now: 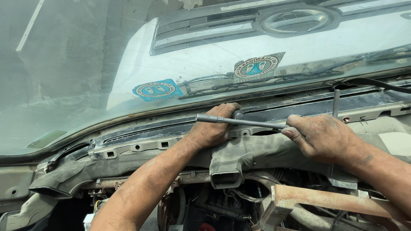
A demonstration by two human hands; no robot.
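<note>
Wrench [239, 121] work happens above a rusty bracket [325, 200] and loose wires [222, 205] nearest the camera. Just beyond, a grey air duct [227, 164] runs across. The right hand [319, 139] curls its fingers tight around the wrench handle's right end, while the left hand [214, 126] wraps over the socket end against the metal ledge. Farthest, the windshield [85, 64] carries two stickers [157, 90].
</note>
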